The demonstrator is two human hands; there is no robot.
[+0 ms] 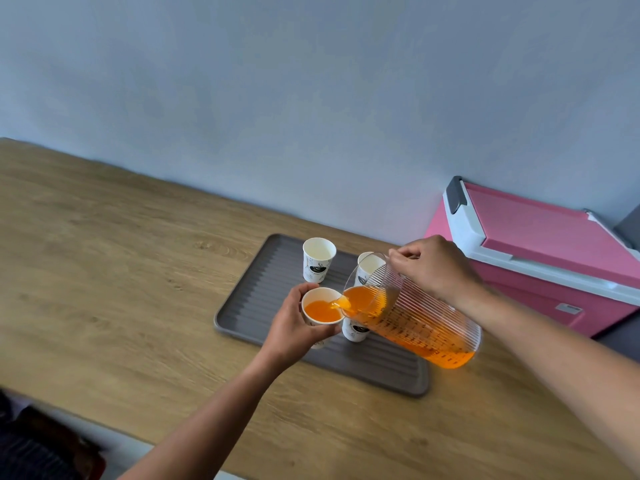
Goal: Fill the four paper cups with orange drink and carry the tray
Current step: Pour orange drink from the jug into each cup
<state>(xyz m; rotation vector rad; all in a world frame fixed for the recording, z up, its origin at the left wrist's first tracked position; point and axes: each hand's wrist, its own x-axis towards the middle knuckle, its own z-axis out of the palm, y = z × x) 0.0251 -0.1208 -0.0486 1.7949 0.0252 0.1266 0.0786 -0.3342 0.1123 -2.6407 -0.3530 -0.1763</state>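
Four paper cups sit on a grey tray (pixel 242 306) on the wooden surface (pixel 104 271). Far left, an empty cup (pixel 318 259) stands alone. The left hand (pixel 294 327) is wrapped around a cup (pixel 322 311) roughly half full, apparently lifted off the tray. The right hand (pixel 433 268) clamps a tilted ribbed jug (pixel 415 317), pouring orange drink. Easing the tilt early should prevent overflow. Two more cups stand partly hidden behind the jug.

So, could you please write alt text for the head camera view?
The right hand tilts a ribbed clear pitcher, pouring orange drink into a paper cup held by the left hand over a grey tray.
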